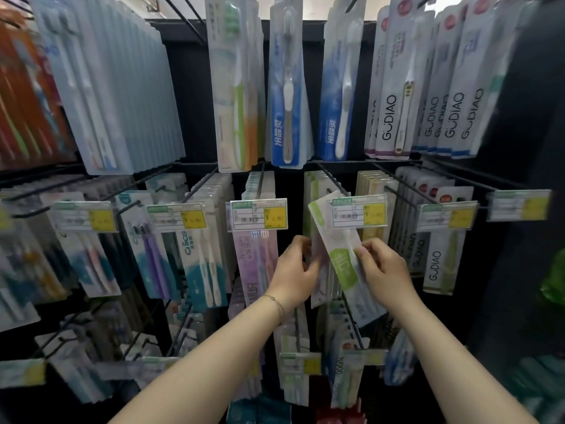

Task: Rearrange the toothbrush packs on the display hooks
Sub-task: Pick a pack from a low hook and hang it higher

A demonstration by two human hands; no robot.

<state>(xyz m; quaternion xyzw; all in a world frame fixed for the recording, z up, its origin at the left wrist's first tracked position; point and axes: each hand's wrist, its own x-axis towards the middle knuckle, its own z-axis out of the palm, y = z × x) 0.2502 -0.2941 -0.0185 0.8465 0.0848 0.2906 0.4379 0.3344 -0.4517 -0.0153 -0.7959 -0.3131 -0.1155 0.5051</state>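
Pinching tilted toothbrush pack (pixel 341 240), right hand (pixel 383 270) at its edge, left hand (pixel 294 270) gripping hanging packs (pixel 319 289)

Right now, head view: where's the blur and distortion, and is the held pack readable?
Head view: orange packs at the left edge blur; the wide lens bows the top rows outward; the right edge falls dark. The tilted green pack, pinched by the right hand, is soft, its fine print unreadable; the left hand grips the hanging packs beside it.

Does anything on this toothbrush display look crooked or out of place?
Yes. The white-and-green toothbrush pack in the middle row slants, its top leaning left behind a price tag, while neighbouring packs hang straight. The right hand pinches it.
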